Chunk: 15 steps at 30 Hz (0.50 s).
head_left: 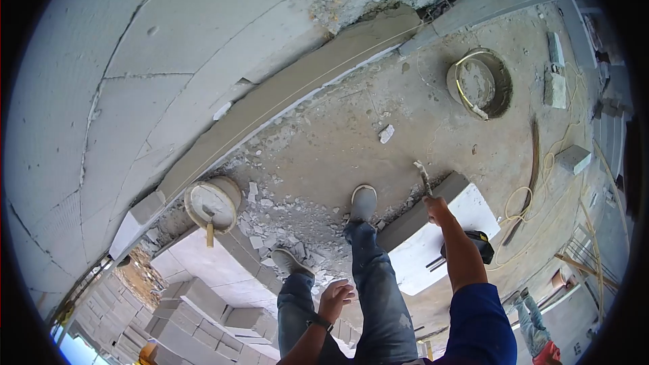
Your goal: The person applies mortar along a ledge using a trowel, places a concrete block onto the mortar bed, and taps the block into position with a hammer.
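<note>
My right hand is closed round a short stick-like tool, its end crusted pale; the exact kind is unclear. The hand is over the edge of a large light block, with a black item beside my forearm. My left hand hangs in front of my legs, fingers loosely bent and nothing seen in them. To the left, a mortar bucket holds a trowel with its handle over the rim. A smooth grey mortar bed runs along the wall, a string line above it.
Another bucket stands at upper right. Rubble lies around my feet. Stacked blocks are at lower left. A loose hose and small blocks lie to the right. Another person is at lower right.
</note>
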### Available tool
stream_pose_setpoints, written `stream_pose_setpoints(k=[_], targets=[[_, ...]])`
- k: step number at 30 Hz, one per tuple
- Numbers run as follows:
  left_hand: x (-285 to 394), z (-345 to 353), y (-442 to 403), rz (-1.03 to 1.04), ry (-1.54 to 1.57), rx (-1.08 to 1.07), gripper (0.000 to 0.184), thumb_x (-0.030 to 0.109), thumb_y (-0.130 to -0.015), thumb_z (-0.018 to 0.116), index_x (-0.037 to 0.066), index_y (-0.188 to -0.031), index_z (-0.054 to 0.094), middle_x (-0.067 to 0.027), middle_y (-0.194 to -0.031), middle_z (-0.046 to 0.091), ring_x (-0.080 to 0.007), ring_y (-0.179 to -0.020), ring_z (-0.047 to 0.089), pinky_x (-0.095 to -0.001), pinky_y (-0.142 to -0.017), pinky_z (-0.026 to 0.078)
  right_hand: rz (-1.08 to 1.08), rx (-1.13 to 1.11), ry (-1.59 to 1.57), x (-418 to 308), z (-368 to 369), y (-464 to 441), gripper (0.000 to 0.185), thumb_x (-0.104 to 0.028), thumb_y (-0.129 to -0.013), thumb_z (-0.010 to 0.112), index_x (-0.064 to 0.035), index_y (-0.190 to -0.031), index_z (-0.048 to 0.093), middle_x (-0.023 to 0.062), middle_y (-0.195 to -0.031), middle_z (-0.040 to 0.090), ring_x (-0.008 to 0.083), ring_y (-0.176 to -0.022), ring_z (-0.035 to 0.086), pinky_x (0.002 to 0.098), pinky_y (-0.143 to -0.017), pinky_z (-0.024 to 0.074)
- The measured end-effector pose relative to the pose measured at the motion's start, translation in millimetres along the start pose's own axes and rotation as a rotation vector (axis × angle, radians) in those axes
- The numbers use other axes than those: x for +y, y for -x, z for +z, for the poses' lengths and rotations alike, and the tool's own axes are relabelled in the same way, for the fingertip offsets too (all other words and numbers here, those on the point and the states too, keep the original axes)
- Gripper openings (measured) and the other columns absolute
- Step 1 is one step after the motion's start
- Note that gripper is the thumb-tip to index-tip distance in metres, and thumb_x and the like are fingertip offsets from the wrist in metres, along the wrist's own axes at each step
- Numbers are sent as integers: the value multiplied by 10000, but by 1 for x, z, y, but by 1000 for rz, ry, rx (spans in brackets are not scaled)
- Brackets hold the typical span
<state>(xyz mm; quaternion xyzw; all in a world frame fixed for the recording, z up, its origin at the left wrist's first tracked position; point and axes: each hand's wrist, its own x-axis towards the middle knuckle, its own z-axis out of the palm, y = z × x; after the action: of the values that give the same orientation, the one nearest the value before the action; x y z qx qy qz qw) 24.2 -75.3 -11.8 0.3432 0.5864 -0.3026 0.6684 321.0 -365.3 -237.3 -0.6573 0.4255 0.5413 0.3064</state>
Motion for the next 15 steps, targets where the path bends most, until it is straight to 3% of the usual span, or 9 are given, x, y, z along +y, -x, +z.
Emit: stream_pose_setpoints(k=[3, 4, 6, 7, 8, 9, 10, 12, 15], targets=[[-10, -28, 16, -2, 63, 27, 402, 275, -999, 648, 34, -1311, 569, -121, -1174, 691, -237, -1028, 709, -345, -847, 561, 52, -209, 264, -10, 35, 48, 247, -247, -939, 699, -167, -779, 529, -57, -590, 390, 70, -449, 330, 273, -401, 216], [-14, -42, 19, 14, 77, 47, 398, 274, -996, 651, 34, -1305, 573, -118, -1174, 691, -233, -1024, 708, -344, -847, 560, 95, -271, 313, -23, 51, 79, 235, -253, -929, 716, -170, -808, 533, -73, -613, 400, 58, -467, 326, 264, -418, 212], [-25, -75, 22, 41, 103, 77, 391, 270, -992, 657, 36, -1295, 581, -113, -1175, 691, -223, -1015, 708, -342, -847, 556, -36, -340, 588, -33, 91, 125, 206, -254, -912, 736, -138, -913, 566, -53, -625, 412, 78, -489, 341, 273, -439, 261], [-37, -94, 17, 62, 143, 92, 400, 273, -987, 666, 26, -1290, 585, -110, -1174, 693, -215, -1007, 707, -346, -835, 558, -164, -364, 735, -29, 107, 129, 334, -340, -866, 754, -32, -949, 658, 48, -708, 563, 186, -605, 529, 411, -583, 480], [-46, -115, 15, 111, 159, 96, 599, 443, -935, 712, 18, -1330, 562, -138, -1181, 688, -216, -998, 712, -334, -803, 550, -518, -326, 980, -27, 131, 142, 401, -341, -841, 747, 27, -958, 638, 159, -753, 635, 282, -688, 622, 461, -657, 504], [-54, -134, 10, 126, 193, 135, 584, 426, -939, 711, 8, -1320, 566, -141, -1158, 696, -211, -970, 717, -329, -791, 554, -728, -304, 1112, -27, 155, 155, 458, -361, -826, 733, 59, -966, 616, 268, -838, 662, 395, -803, 664, 494, -748, 501], [-56, -154, 5, 144, 229, 173, 568, 408, -943, 711, -2, -1311, 571, -143, -1135, 705, -205, -942, 722, -324, -778, 557, -720, -328, 1173, -36, 184, 187, 480, -392, -829, 726, 53, -977, 620, 292, -857, 657, 461, -853, 648, 506, -783, 494], [-58, -204, -4, 271, 187, 233, 532, 377, -947, 708, -15, -1285, 584, -146, -1087, 719, -194, -905, 727, -314, -761, 558, -848, -396, 1246, -50, 239, 254, 490, -439, -857, 713, 29, -952, 605, 257, -810, 637, 398, -784, 638, 493, -744, 484], [-35, -287, -2, 400, 237, 333, 476, 342, -949, 708, -28, -1231, 608, -144, -1013, 732, -178, -855, 728, -307, -741, 558, -704, -537, 1163, -52, 313, 327, 528, -482, -869, 754, 10, -958, 583, 123, -682, 564, 213, -645, 563, 406, -637, 460]])
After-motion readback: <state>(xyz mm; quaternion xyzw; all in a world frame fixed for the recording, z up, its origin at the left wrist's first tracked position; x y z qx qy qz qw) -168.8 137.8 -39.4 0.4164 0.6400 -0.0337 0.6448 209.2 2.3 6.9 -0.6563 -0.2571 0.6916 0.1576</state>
